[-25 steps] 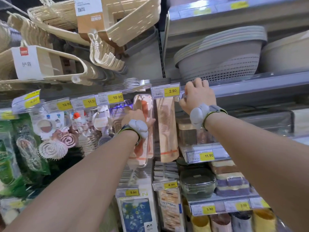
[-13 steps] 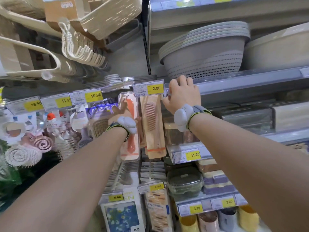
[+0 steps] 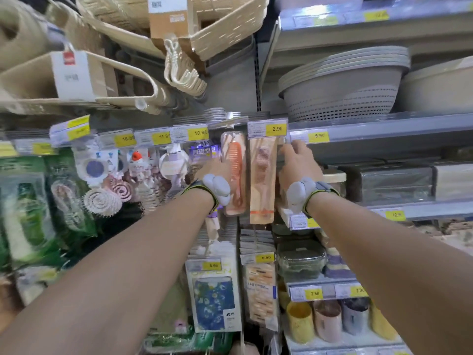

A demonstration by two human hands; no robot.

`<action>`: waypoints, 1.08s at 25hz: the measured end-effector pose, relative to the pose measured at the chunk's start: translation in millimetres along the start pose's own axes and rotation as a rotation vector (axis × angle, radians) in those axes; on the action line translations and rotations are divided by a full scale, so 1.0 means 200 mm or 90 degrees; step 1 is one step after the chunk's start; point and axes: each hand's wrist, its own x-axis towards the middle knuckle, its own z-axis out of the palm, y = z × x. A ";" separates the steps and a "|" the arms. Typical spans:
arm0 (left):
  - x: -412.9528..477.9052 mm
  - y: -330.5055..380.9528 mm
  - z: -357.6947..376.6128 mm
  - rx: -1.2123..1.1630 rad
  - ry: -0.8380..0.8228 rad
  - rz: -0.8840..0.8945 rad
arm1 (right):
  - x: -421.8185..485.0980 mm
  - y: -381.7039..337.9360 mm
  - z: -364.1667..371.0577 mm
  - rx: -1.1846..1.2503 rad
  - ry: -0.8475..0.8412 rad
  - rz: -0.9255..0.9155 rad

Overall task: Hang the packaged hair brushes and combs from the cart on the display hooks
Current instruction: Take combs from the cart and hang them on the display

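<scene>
Store shelving fills the view, with stacked grey colanders (image 3: 343, 93) up on the right. Two comb packs hang side by side from hooks under the price tags: an orange comb pack (image 3: 234, 175) and a tan comb pack (image 3: 262, 180). The left hand (image 3: 213, 166) is at the orange pack's left edge, its grip hidden. The right hand (image 3: 299, 162) reaches the tan pack's upper right edge, fingers bent. I cannot tell whether it pinches.

Bright, even shop light; soft motion blur leftward, wide-angle bending at edges.

Outstretched left hand (image 3: 214, 168), right hand (image 3: 299, 163)
</scene>
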 end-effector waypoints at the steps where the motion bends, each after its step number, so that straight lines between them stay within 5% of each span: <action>1: -0.03 -0.03 0.01 -0.005 0.010 0.013 | -0.04 -0.03 0.03 -0.012 0.001 -0.006; 10: -0.47 -0.34 0.14 -0.042 -0.060 0.057 | -0.42 -0.20 0.34 0.059 -0.081 0.000; 27: -1.52 -1.09 1.23 -0.145 -0.442 -0.029 | -1.58 -0.34 1.15 0.080 -0.571 0.162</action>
